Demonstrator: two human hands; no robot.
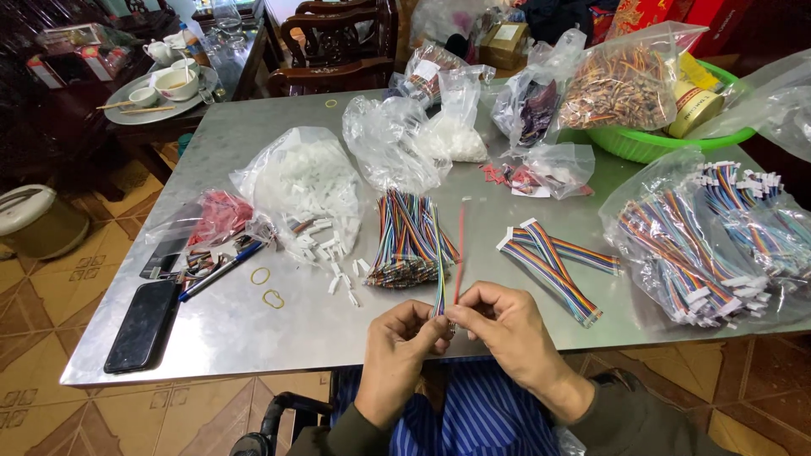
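Your left hand [404, 331] and right hand [500, 319] pinch the near end of a rainbow ribbon cable [440, 279] between pressed fingers [470, 309]; its red wire [460, 253] splits off above the counter [253, 329].

The rainbow ribbon cable [439, 283] is a thin flat strip of many colored wires side by side, and it stands almost straight up from the near edge of the table, with its bottom end pinched between the left hand [404, 339] and the right hand [505, 323]. Right beside it is a single red wire [459, 252], long and thin, that also points up and away, with a tiny white tip at its far end. Both wires meet low down where the fingers hold them, and their lowest ends are hidden there.
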